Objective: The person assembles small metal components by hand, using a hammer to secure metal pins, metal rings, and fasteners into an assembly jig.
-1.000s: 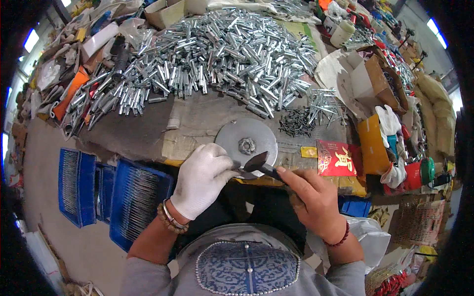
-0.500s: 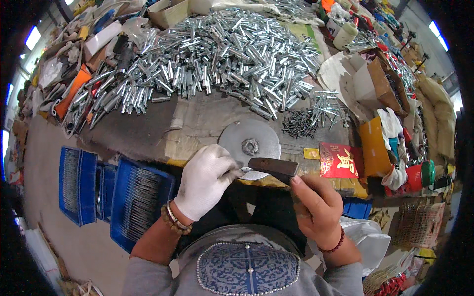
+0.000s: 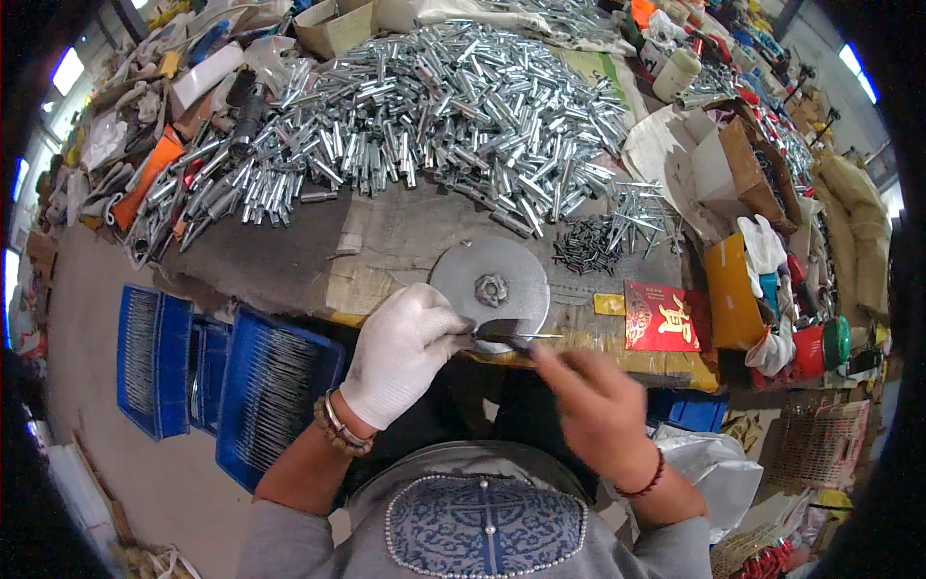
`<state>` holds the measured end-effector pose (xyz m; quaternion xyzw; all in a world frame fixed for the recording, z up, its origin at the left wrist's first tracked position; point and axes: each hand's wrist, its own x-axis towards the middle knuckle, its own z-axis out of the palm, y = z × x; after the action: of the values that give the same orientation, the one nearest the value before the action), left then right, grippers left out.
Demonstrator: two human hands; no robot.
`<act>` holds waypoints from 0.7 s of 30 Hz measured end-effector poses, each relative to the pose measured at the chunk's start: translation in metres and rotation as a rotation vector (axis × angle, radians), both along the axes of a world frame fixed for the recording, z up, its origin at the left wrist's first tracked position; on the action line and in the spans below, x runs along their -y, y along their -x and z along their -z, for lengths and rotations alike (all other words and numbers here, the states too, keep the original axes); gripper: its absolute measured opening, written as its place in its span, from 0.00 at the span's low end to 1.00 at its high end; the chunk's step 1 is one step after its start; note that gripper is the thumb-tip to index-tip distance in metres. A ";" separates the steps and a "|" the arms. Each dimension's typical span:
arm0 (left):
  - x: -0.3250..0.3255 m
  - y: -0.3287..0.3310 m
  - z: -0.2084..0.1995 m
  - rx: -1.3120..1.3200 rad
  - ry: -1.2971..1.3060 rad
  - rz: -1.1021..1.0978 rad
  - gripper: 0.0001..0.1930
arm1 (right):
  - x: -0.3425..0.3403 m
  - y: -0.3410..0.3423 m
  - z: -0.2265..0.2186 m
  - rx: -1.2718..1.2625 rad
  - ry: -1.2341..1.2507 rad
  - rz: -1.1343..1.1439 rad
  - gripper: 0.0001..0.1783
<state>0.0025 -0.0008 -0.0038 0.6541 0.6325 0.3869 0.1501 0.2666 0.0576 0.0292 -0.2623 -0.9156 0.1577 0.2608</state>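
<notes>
My left hand (image 3: 403,352), in a white glove, is closed with thumb and fingers pinched together at the near edge of a round grey metal disc (image 3: 453,275). A thin metal rod (image 3: 548,336) lies across that edge, its bright end showing to the right; its other end runs toward my pinched fingertips. My bare right hand (image 3: 603,410), slightly blurred, grips a hammer (image 3: 503,331). The dark hammer head is down over the rod beside my left fingertips and hides part of it. Whether head and rod touch, I cannot tell. A rough round lump (image 3: 491,289) sits on the disc's middle.
A big heap of shiny metal tubes (image 3: 453,116) covers the bench's far side. Right of the disc lie small dark screws (image 3: 586,245), long pins (image 3: 639,217) and a red card (image 3: 666,317). Blue bins (image 3: 275,396) of metal rods stand at lower left.
My right hand has brought the hammer down and left, from above the disc's near right edge onto the rod by my left fingertips. My left hand stays nearly still.
</notes>
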 end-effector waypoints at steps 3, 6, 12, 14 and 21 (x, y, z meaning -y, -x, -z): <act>0.002 0.000 0.001 -0.024 0.017 0.002 0.09 | 0.000 -0.002 0.011 0.008 0.049 0.007 0.41; 0.000 0.003 -0.003 -0.031 0.007 0.022 0.09 | -0.012 0.005 -0.011 -0.068 0.177 -0.014 0.41; 0.002 0.012 -0.002 -0.061 -0.012 0.034 0.07 | -0.049 0.017 -0.021 0.180 0.293 0.017 0.35; 0.000 0.013 -0.005 -0.051 -0.016 0.043 0.06 | -0.051 0.021 -0.012 0.172 0.015 0.054 0.31; 0.005 0.012 0.004 -0.049 -0.033 0.001 0.11 | -0.009 0.028 -0.001 0.215 0.164 0.067 0.22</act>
<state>-0.0099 -0.0055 -0.0081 0.6660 0.6293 0.3809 0.1237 0.2386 0.0662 0.0297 -0.3287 -0.9130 0.1943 0.1440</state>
